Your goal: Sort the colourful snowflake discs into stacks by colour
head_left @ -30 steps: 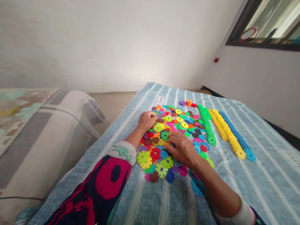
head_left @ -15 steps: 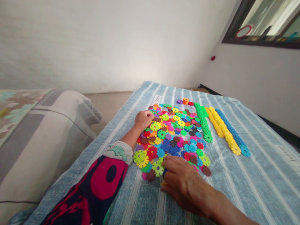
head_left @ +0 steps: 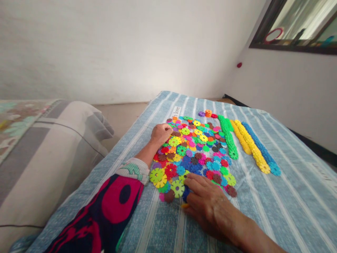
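A heap of flat plastic flower-shaped discs (head_left: 193,149) in many colours lies on a blue striped cloth (head_left: 276,207). My left hand (head_left: 161,133) rests as a loose fist on the heap's far left edge; whatever it may hold is hidden. My right hand (head_left: 207,202) lies at the heap's near edge, fingers curled over a blue disc (head_left: 185,193) and touching a yellow-green disc (head_left: 177,188). To the right of the heap lie rows of joined discs: a green row (head_left: 228,137), a yellow row (head_left: 250,146) and a blue row (head_left: 260,149).
A grey and white cushion (head_left: 50,154) sits left of the cloth. Bare floor (head_left: 123,116) shows beyond it, below a white wall. A dark-framed window (head_left: 297,28) is at the upper right. A few loose discs (head_left: 207,113) lie at the far end of the heap.
My right hand drew back from the middle of the heap to its near edge, then shifted slightly onto the blue disc. The left hand stayed in place.
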